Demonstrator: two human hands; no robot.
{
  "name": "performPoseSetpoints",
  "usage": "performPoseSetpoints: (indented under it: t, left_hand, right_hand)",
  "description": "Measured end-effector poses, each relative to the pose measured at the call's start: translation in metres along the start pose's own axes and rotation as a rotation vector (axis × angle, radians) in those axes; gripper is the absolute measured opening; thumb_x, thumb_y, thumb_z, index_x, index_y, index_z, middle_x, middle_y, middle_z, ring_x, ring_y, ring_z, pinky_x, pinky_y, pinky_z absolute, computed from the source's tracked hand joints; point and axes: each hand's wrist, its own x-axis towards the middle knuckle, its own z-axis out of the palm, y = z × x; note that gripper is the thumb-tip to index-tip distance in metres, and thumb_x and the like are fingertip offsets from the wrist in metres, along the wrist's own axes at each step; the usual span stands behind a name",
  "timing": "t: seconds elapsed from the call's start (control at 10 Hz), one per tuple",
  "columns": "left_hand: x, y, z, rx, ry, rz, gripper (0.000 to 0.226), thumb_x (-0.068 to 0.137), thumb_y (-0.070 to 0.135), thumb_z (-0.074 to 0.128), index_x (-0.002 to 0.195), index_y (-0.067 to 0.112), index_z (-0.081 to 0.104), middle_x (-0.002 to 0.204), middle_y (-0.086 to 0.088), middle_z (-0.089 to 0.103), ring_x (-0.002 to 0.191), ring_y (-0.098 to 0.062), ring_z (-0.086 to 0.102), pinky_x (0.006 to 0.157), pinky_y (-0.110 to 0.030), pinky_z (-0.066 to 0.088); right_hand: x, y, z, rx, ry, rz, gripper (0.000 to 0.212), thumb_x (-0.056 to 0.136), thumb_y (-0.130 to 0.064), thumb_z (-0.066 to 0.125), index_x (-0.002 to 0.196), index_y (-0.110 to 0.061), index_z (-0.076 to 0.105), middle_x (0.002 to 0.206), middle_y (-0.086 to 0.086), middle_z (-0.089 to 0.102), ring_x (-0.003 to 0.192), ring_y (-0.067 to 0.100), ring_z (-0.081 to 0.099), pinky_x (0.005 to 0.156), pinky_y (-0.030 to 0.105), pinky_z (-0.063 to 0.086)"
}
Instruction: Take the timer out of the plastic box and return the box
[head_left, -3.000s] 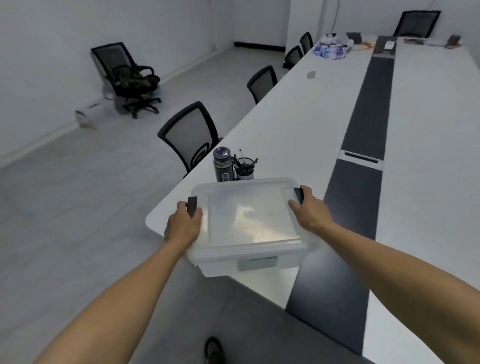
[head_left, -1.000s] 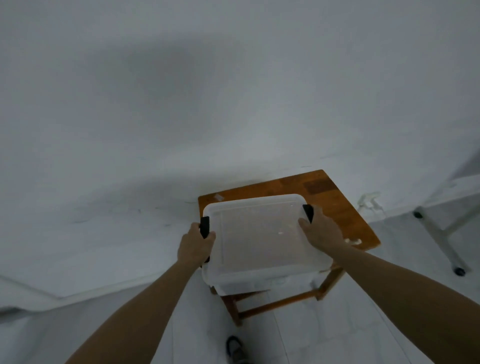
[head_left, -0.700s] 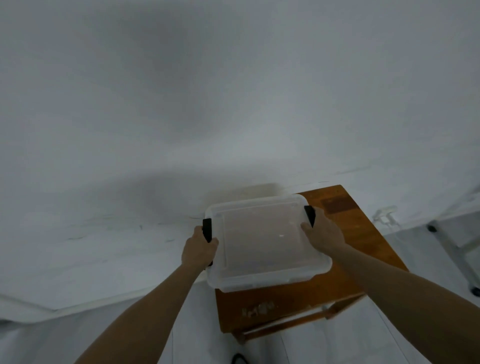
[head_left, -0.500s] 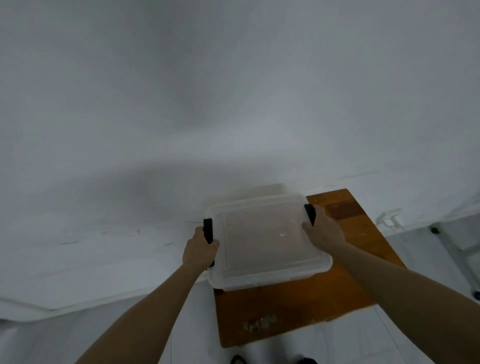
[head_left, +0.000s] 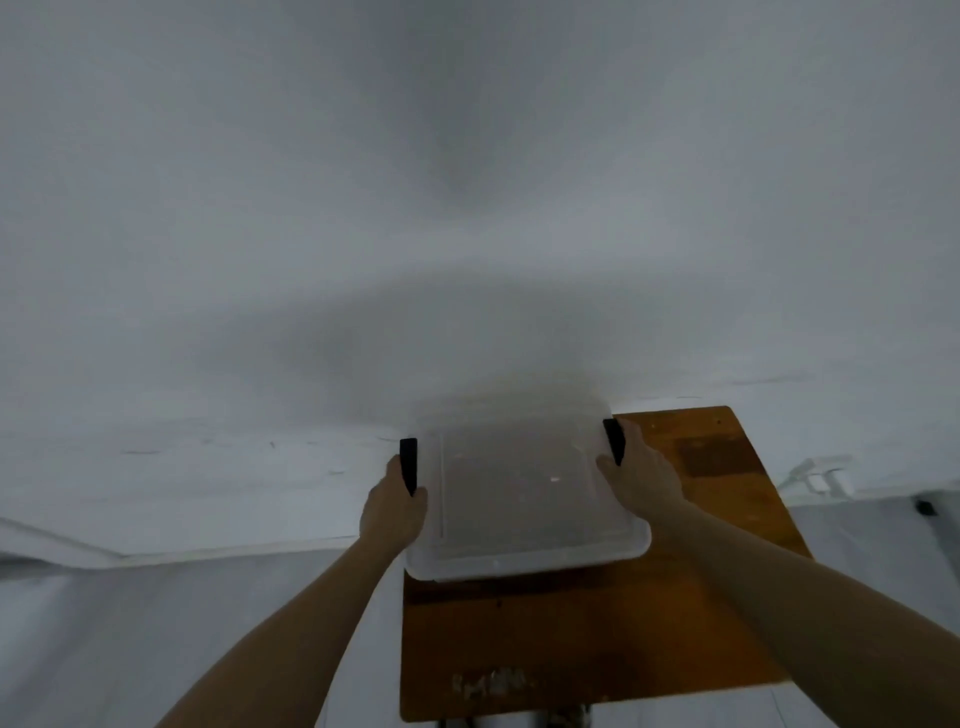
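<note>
The plastic box (head_left: 524, 493) has moved farther back over the wooden table (head_left: 597, 634), near the white wall (head_left: 467, 208). The left hand (head_left: 393, 506) and right hand (head_left: 641, 475) still grip its sides by the black clips (head_left: 409, 464).
</note>
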Motion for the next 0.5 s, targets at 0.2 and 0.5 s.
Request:
performPoseSetpoints:
  t: [0.2, 0.5]
  left_hand:
    - [-0.011, -0.012, 0.016, 0.056, 0.107, 0.029, 0.057, 0.098, 0.019, 0.044, 0.149, 0.01, 0.02, 0.095, -0.015, 0.063, 0.073, -0.027, 0.062, 0.061, -0.037, 0.05]
    - [-0.019, -0.012, 0.021, 0.353, 0.209, 0.156, 0.061, 0.099, 0.032, 0.041, 0.152, 0.01, 0.018, 0.139, -0.016, 0.043, 0.113, -0.03, 0.054, 0.081, -0.042, 0.054]
  right_hand:
    - [-0.006, 0.016, 0.006, -0.041, -0.002, -0.067, 0.067, 0.097, -0.04, 0.049, 0.151, -0.017, 0.016, 0.087, 0.003, 0.066, 0.068, 0.02, 0.065, 0.065, 0.04, 0.059]
    - [-0.007, -0.008, -0.017, -0.182, 0.053, -0.115, 0.058, 0.093, -0.043, 0.053, 0.142, -0.019, 0.035, 0.131, 0.01, 0.053, 0.113, 0.029, 0.057, 0.088, 0.043, 0.052]
